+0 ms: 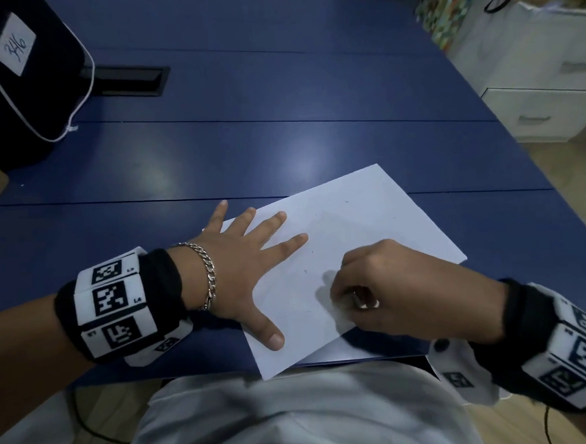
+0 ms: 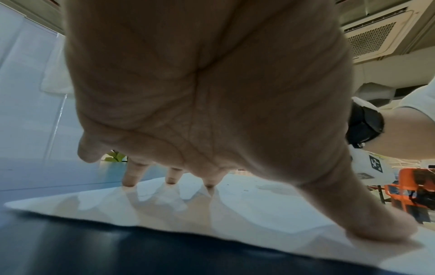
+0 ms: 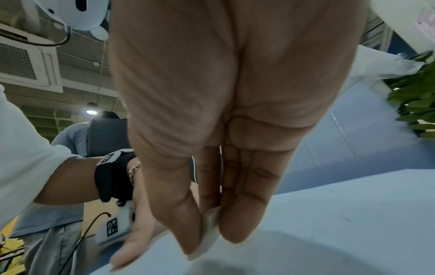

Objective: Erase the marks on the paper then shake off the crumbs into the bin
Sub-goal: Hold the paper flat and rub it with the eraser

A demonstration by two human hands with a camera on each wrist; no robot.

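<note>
A white sheet of paper [image 1: 353, 225] lies tilted on the blue table [image 1: 246, 149], its near corner hanging over the front edge. My left hand [image 1: 249, 258] lies flat with spread fingers on the sheet's left part, fingertips [image 2: 172, 181] and thumb pressing it down. My right hand [image 1: 368, 292] pinches a small white eraser [image 3: 209, 236] between thumb and fingers and holds it against the paper near the sheet's near right part. A few faint dark specks [image 1: 312, 253] show on the sheet. No bin is in view.
A black bag [image 1: 19, 84] with a white label stands at the table's far left, beside a black cable slot [image 1: 128, 82]. White drawers [image 1: 544, 96] stand to the right of the table. My lap is just below the table's front edge.
</note>
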